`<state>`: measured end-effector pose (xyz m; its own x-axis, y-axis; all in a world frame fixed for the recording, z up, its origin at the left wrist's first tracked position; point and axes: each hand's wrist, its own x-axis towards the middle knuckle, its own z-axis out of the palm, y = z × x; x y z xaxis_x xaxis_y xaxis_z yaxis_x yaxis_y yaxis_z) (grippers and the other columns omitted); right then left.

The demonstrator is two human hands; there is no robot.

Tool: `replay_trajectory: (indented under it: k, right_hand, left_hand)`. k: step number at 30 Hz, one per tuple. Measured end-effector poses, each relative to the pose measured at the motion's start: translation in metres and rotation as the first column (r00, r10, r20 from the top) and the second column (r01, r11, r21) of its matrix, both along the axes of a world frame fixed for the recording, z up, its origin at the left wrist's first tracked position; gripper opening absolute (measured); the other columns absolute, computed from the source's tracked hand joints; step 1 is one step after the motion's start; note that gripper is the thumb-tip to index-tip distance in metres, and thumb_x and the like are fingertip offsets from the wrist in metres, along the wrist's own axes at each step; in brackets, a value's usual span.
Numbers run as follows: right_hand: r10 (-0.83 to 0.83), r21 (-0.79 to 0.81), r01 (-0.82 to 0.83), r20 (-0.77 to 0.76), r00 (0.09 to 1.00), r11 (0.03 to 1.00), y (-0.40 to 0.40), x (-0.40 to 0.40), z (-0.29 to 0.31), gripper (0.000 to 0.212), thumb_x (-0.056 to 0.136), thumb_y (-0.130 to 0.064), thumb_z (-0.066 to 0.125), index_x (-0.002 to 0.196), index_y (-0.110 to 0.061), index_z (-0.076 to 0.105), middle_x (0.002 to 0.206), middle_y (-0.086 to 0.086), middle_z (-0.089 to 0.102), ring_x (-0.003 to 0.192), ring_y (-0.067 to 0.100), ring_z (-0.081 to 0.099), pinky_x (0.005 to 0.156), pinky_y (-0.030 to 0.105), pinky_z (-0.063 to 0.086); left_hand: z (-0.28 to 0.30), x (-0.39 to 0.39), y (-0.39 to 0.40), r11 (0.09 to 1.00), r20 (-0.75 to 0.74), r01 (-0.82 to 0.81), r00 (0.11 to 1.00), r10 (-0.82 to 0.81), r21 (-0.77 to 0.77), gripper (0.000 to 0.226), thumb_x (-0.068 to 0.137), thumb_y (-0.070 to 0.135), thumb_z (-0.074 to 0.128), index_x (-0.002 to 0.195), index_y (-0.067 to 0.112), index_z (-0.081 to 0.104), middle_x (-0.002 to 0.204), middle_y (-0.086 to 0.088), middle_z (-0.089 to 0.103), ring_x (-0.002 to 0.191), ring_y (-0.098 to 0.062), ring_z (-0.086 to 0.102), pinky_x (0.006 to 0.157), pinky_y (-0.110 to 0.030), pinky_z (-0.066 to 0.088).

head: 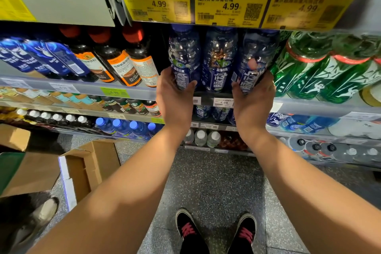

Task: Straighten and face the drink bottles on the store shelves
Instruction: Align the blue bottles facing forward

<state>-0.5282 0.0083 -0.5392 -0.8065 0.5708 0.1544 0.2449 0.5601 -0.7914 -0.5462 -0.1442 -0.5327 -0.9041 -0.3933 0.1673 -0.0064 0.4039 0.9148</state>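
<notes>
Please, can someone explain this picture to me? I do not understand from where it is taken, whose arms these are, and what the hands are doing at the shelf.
There is one picture, from a camera worn on a person's head, looking forward and down; that is why you see their own arms and shoes. No machine is involved. The left hand grips the left blue bottle, and the right hand grips the right blue bottle. A middle blue bottle stands untouched between them. Beside them stand green bottles and dark bottles with red caps. Yellow price tags hang above. Cardboard boxes lie on the floor.

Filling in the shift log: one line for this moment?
left hand grips left blue bottle | right hand grips right blue bottle | middle untouched
</notes>
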Motion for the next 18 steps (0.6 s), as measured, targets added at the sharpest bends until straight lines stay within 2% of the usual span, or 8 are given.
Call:
replay_trajectory:
  k: [4, 7, 9, 11, 13, 14, 16, 18]
  right_hand:
    - [0.005, 0.025, -0.006, 0.045, 0.999, 1.0, -0.002, 0.001, 0.001, 0.076, 0.091, -0.031, 0.07, 0.147, 0.003, 0.032, 0.144, 0.022, 0.047, 0.134, 0.036, 0.042, 0.111, 0.048, 0.037]
    - [0.028, 0.039, -0.03, 0.048, 0.998, 0.999, -0.001, 0.004, 0.003, 0.073, 0.092, -0.028, 0.069, 0.147, 0.005, 0.033, 0.142, 0.022, 0.049, 0.131, 0.037, 0.044, 0.11, 0.048, 0.037]
    - [0.048, 0.022, -0.05, 0.055, 0.997, 0.999, 0.0, 0.008, 0.005, 0.065, 0.092, -0.022, 0.068, 0.143, 0.005, 0.038, 0.136, 0.021, 0.054, 0.126, 0.037, 0.049, 0.106, 0.048, 0.042]
    - [0.047, -0.004, -0.047, 0.066, 0.997, 0.999, 0.001, 0.013, 0.008, 0.057, 0.09, -0.016, 0.069, 0.137, 0.003, 0.044, 0.126, 0.018, 0.059, 0.116, 0.032, 0.055, 0.099, 0.036, 0.046]
    - [0.033, -0.012, -0.032, 0.085, 0.996, 0.999, 0.001, 0.018, 0.012, 0.054, 0.089, -0.013, 0.07, 0.137, -0.002, 0.047, 0.124, 0.014, 0.059, 0.108, 0.023, 0.055, 0.087, 0.016, 0.038]
    - [0.032, -0.02, -0.03, 0.103, 0.994, 0.999, 0.002, 0.02, 0.015, 0.056, 0.089, -0.013, 0.07, 0.139, -0.005, 0.046, 0.126, 0.011, 0.058, 0.107, 0.02, 0.054, 0.084, 0.011, 0.034]
    - [0.029, -0.008, -0.028, 0.128, 0.991, 1.0, 0.002, 0.024, 0.025, 0.057, 0.09, -0.015, 0.069, 0.141, -0.007, 0.045, 0.126, 0.009, 0.056, 0.111, 0.02, 0.053, 0.089, 0.015, 0.036]
    - [0.018, 0.005, -0.018, 0.105, 0.994, 1.0, 0.005, 0.025, 0.035, 0.051, 0.09, -0.017, 0.069, 0.135, -0.006, 0.049, 0.121, 0.012, 0.058, 0.113, 0.029, 0.055, 0.094, 0.031, 0.045]
  left_hand:
    - [-0.003, 0.0, 0.0, 0.999, 0.001, 0.012, 1.0, -0.012, -0.043, 0.052, 0.076, 0.012, 0.084, 0.122, 0.013, 0.06, 0.11, -0.001, 0.069, 0.094, -0.011, 0.065, 0.077, -0.006, 0.045]
    - [-0.005, 0.007, 0.004, 0.998, 0.068, 0.034, 0.997, -0.031, -0.05, 0.065, 0.078, 0.015, 0.083, 0.136, 0.009, 0.053, 0.125, -0.006, 0.063, 0.115, -0.022, 0.062, 0.094, -0.034, 0.052]
    - [-0.005, 0.018, 0.009, 0.998, 0.084, 0.019, 0.996, -0.015, -0.053, 0.074, 0.079, 0.017, 0.083, 0.143, 0.006, 0.047, 0.133, -0.009, 0.058, 0.123, -0.025, 0.058, 0.1, -0.04, 0.049]
    - [-0.006, 0.029, 0.011, 0.999, 0.068, 0.022, 0.997, -0.019, -0.048, 0.071, 0.082, 0.016, 0.081, 0.142, 0.004, 0.047, 0.132, -0.011, 0.056, 0.122, -0.027, 0.056, 0.101, -0.043, 0.048]
    - [-0.004, 0.036, 0.012, 0.998, 0.072, 0.043, 0.997, -0.04, -0.041, 0.063, 0.084, 0.015, 0.079, 0.138, 0.005, 0.049, 0.129, -0.01, 0.054, 0.119, -0.028, 0.054, 0.1, -0.043, 0.047]
    - [-0.003, 0.037, 0.013, 0.998, 0.09, 0.055, 0.995, -0.052, -0.026, 0.06, 0.085, 0.016, 0.078, 0.137, 0.007, 0.049, 0.129, -0.009, 0.053, 0.119, -0.028, 0.054, 0.099, -0.043, 0.047]
    - [0.005, 0.038, 0.013, 0.998, 0.136, 0.069, 0.988, -0.069, 0.005, 0.058, 0.086, 0.019, 0.076, 0.136, 0.01, 0.048, 0.131, -0.007, 0.051, 0.121, -0.027, 0.053, 0.1, -0.039, 0.046]
    - [0.014, 0.036, 0.014, 0.996, 0.155, 0.084, 0.984, -0.089, 0.042, 0.053, 0.087, 0.02, 0.076, 0.132, 0.012, 0.05, 0.128, -0.003, 0.049, 0.121, -0.023, 0.052, 0.098, -0.03, 0.043]
